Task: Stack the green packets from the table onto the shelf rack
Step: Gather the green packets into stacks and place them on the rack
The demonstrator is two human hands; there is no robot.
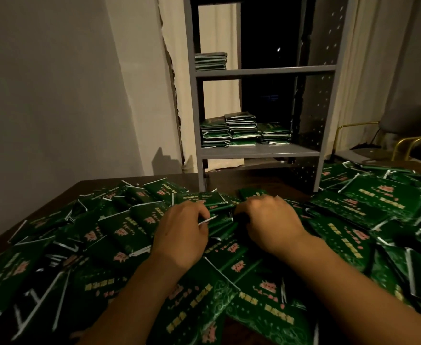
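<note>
Gathering green packets (212, 204) from the heap in front of the shelf rack (259, 150).
Left hand (182, 235) and right hand (271, 225) curled, pinching a few packets between them; slippery, likely to slide loose mid-lift.

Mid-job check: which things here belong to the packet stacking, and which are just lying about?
Job: green packets on the table; shelf rack; stacks on it; left hand; right hand, both gripping packets.
Bystanders: chair; curtain.

Packets (120, 230) lie all over the desk (219, 179). The shelf rack (259, 150) stands behind them, with stacks (241, 130) on it.
</note>
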